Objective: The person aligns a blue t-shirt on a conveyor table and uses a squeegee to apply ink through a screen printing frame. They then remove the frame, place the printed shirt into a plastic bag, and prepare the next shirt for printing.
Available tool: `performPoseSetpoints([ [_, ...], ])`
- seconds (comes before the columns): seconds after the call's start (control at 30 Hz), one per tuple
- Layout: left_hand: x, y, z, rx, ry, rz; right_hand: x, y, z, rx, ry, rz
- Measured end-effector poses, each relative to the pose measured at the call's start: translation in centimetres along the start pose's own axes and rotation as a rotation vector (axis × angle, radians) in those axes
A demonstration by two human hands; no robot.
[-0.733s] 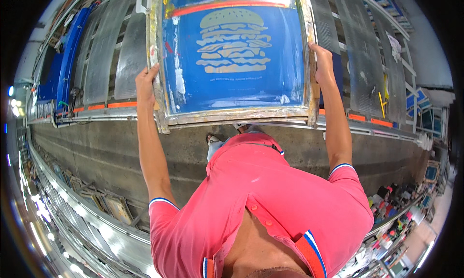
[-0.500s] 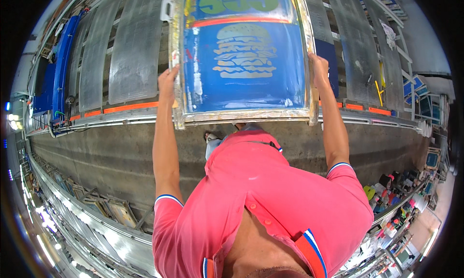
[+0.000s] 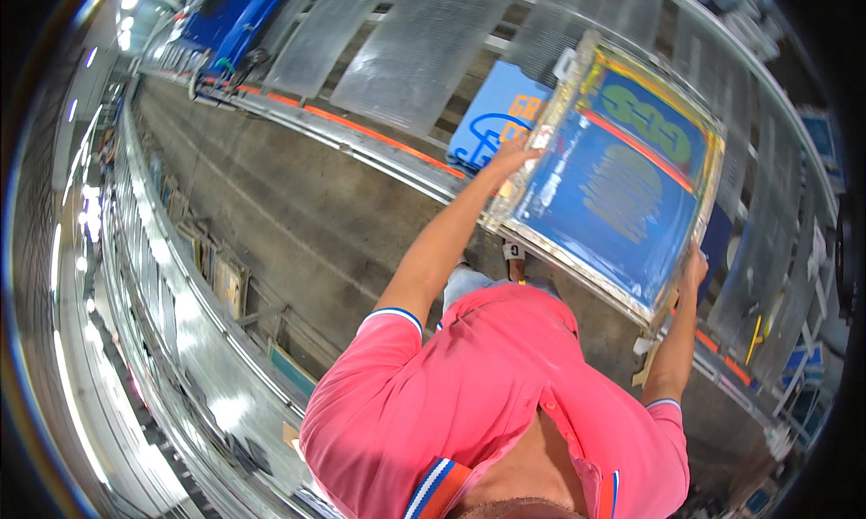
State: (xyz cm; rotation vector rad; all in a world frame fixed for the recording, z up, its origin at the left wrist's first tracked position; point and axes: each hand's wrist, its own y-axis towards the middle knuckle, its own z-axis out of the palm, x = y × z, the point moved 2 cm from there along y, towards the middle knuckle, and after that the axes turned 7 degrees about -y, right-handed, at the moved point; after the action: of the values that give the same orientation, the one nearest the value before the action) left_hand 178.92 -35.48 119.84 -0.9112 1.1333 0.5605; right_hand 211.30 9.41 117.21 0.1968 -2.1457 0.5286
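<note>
A screen printing frame [image 3: 573, 226] with blue mesh hangs tilted over the long metal table, held by its two sides. It bears a burger-shaped stencil and a green lettering stencil, split by a red strip [image 3: 639, 151]. My left hand [image 3: 514, 155] grips its left wooden side; my right hand [image 3: 695, 268] is closed on the right side near the lower corner. Under the frame's left edge lies a light blue printed panel [image 3: 492, 104] with orange lettering and dark blue line art. A darker blue piece [image 3: 715, 235] partly shows beyond the right side.
Grey flat platens [image 3: 424, 55] line the table, whose near rail [image 3: 361, 149] carries orange strips. A blue machine part [image 3: 248, 23] stands at the far left. Behind me runs another metal table [image 3: 225, 375], with frames [image 3: 230, 280] leaning low beside it. A concrete floor [image 3: 298, 221] lies between.
The view has turned and the frame now appears further right and slanted. The light blue printed panel has come into sight beside it. Both hands keep their hold.
</note>
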Motion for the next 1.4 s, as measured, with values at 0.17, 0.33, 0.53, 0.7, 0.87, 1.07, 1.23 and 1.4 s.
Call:
performPoseSetpoints([
  [0.17,1.1,-8.0,-1.3,-0.369,-0.013,0.337,4.2,-3.8,0.2,-0.156,-0.704,-0.073],
  [0.33,7.9,-21.6,-4.4,-0.785,-0.012,0.285,8.0,-3.2,1.2,-0.514,-0.998,-0.493],
  [0.53,25.4,-37.6,0.9,-0.776,0.067,-0.642,21.7,-12.1,20.0,-0.07,-0.376,-1.213],
  [0.7,32.2,-44.2,10.1,-0.751,-0.34,-0.633,17.7,-32.4,30.2,1.249,-0.03,-1.019],
  [0.87,36.1,-52.1,18.2,-0.935,-0.529,-0.536,4.0,-47.1,27.3,1.887,-0.562,-1.127],
  [1.07,41.8,-54.9,33.5,-1.298,-0.931,-0.499,-12.3,-43.3,24.8,2.158,-1.278,-1.538],
  [1.23,47.3,-57.7,43.3,-1.471,-1.243,-0.368,-20.6,-45.8,19.2,2.196,-1.645,-1.398],
  [1.4,50.2,-59.2,49.4,-1.595,-1.546,-0.12,-29.2,-49.9,16.7,2.014,-2.067,-0.398],
])
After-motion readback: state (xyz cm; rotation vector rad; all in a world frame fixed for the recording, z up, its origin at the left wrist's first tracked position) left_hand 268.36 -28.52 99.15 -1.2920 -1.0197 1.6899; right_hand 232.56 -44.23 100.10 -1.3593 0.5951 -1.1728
